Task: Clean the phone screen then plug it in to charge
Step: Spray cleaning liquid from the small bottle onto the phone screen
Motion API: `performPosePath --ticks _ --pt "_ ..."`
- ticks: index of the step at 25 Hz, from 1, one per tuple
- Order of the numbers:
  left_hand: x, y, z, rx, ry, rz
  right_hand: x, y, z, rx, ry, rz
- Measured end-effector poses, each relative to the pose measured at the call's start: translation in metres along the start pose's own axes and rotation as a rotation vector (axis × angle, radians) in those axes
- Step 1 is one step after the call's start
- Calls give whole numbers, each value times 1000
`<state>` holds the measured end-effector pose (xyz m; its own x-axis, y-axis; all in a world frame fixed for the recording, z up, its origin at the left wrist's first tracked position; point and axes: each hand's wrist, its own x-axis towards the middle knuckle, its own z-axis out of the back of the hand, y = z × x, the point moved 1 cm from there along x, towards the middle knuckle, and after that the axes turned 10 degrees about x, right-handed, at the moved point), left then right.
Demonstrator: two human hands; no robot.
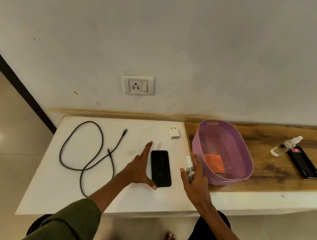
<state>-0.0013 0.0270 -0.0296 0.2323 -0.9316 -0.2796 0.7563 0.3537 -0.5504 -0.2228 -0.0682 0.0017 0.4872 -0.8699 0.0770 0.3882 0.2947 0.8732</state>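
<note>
A: Phone (161, 168) flat on the white board (92, 199), screen up, dark. Left hand (140, 170) spread wide along its left edge, thumb touching the near corner.

B: Right hand (194, 180) curls around a small clear spray bottle (189, 170), just right of the phone.

A: Orange cloth (213, 162) lies inside the purple basket (245, 157).

B: Cable (88, 152) loops left; white adapter (174, 133) behind, wall socket (138, 85) above.

Left hand (141, 167) bracing phone (161, 168), right hand (194, 180) around spray bottle (189, 171)
</note>
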Motion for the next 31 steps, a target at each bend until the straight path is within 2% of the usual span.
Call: performPosePath --ticks 2,5,7,9,13,15,18,23,28,31 --pt "-10 4 9 43 -165 9 3 2 -2 4 13 -17" --pt "-20 26 22 243 -590 1 6 1 -10 25 52 -44" --pt "-20 43 31 230 -704 60 8 1 -17 37 66 -25" --pt "-16 58 37 219 -624 128 11 6 -23 50 60 0" --pt "-2 80 31 149 -301 178 22 12 -34 51 83 16" --pt "4 85 30 161 -263 171 27 17 -38 80 108 24" --pt "9 80 38 112 -343 177 36 26 -41 99 125 32" --pt "12 47 89 -139 -587 180 49 33 -52 128 139 48" --pt "12 0 143 -293 -668 35 59 65 -66 121 171 141" --pt "9 -21 159 -254 -706 -60 67 86 -73 128 182 174"
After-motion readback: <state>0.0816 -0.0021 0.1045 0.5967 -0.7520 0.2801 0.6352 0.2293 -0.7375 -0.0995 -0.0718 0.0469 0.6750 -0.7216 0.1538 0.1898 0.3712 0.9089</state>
